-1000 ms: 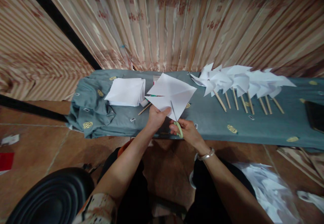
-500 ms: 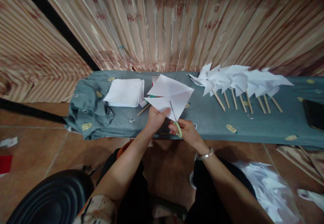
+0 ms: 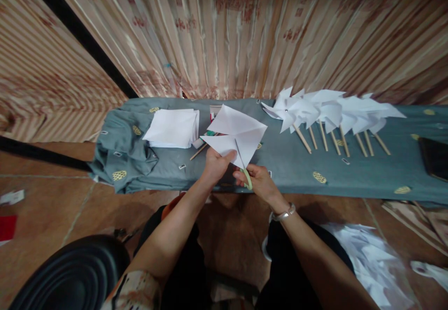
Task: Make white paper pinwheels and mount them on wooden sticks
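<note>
Where grip pinches, perhaps paper's [image 3: 235,132] corner

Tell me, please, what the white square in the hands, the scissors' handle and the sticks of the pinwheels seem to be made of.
White square: thin matte paper, to judge by its sharp creases.
Scissors: the pale green handle looks like smooth plastic; the blade looks like grey metal.
Pinwheel sticks: light tan, probably bare wood or bamboo; too small to tell which.
</note>
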`<state>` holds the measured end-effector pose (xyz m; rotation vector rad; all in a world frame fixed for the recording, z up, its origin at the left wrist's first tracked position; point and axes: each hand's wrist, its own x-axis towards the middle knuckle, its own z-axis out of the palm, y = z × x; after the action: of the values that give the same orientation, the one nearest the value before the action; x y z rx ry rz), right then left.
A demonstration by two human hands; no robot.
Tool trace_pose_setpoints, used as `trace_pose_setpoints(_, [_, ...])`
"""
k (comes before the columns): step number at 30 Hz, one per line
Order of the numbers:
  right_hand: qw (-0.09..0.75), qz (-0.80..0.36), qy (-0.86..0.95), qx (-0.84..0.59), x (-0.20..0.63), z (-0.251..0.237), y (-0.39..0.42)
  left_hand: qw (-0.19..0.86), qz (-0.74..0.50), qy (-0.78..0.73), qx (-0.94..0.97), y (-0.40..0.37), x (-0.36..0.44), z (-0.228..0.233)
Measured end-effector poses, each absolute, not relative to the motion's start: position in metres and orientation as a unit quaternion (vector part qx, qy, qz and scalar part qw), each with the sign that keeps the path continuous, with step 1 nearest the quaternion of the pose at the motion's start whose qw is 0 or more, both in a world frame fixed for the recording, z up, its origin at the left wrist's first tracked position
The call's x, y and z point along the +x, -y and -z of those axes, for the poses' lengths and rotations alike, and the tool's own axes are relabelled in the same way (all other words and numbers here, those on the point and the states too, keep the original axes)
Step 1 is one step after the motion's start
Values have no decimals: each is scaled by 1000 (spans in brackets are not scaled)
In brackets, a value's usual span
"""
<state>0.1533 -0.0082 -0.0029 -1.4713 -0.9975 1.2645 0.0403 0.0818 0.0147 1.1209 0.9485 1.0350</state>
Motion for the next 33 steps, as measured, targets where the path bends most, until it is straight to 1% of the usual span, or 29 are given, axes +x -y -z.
trace_pose_setpoints(16, [467, -521, 386, -601, 152, -1, 8, 624, -460, -405, 484, -83, 39, -11])
trace_pose_setpoints(20, [444, -537, 397, -597, 152, -4, 11, 621, -453, -406, 493, -85, 36, -8])
trace_pose_setpoints(23, [422, -547, 431, -580, 155, -6, 14, 616, -473, -406, 481, -91, 33, -8])
trace_pose_setpoints(26, [382, -591, 452, -548, 163, -10, 20, 611, -501, -407, 459, -100, 28, -10])
trace_pose_setpoints(31, [323, -665, 425, -523, 193, -24, 34, 591, -521, -413, 458, -108, 17, -14])
trace_pose_setpoints(33, [344, -656, 401, -539, 207, -26, 38, 592, -512, -420, 460, -108, 13, -14])
